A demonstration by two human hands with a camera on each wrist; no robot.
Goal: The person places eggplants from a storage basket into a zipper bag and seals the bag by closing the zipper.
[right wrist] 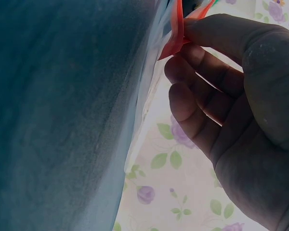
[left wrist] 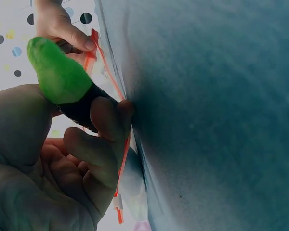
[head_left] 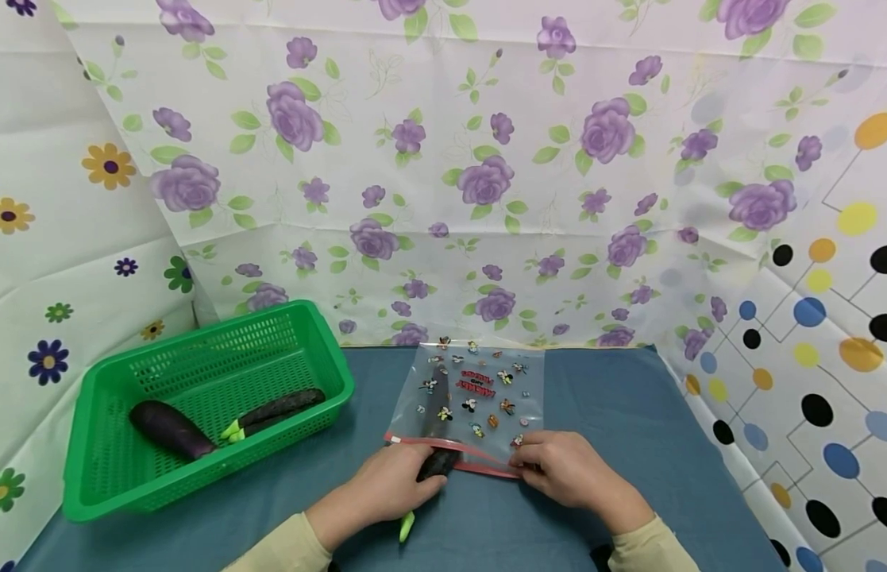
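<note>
A long, dark cucumber point(head_left: 437, 464) with a bright green stem end point(left wrist: 62, 77) lies partly inside a clear zip bag point(head_left: 532, 389) printed with small cartoon figures. My left hand point(head_left: 388, 486) grips the cucumber near its stem end, just outside the bag's red-edged mouth. In the left wrist view, the fingers of this left hand point(left wrist: 53, 159) curl about the dark body below the green end. My right hand point(head_left: 566, 470) pinches the right corner of the bag's mouth. The red zip strip point(right wrist: 177, 33) shows between its thumb and forefinger in the right wrist view.
A green plastic basket point(head_left: 93, 413) stands at the left, holding an eggplant point(head_left: 170, 429) and two dark cucumbers point(head_left: 282, 407) with green ends. Blue cloth point(head_left: 600, 389) covers the table. A flowered curtain point(head_left: 429, 191) hangs behind, with patterned sheets on both sides.
</note>
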